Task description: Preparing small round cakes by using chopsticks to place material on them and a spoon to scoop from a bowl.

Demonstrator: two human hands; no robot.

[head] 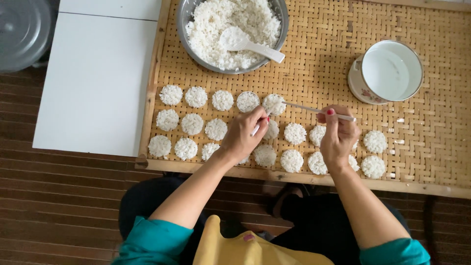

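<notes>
The rice cake [274, 104] lies just beyond the left hand [243, 136] (fingers pinching a small tool), while the right hand [338, 135] grips a thin white stick [314, 110] running lengthwise toward it.

My sleeves are teal, pushed up past my elbows, with a yellow apron over dark trousers. My right hand [338, 135] has a red-painted thumbnail.
</notes>
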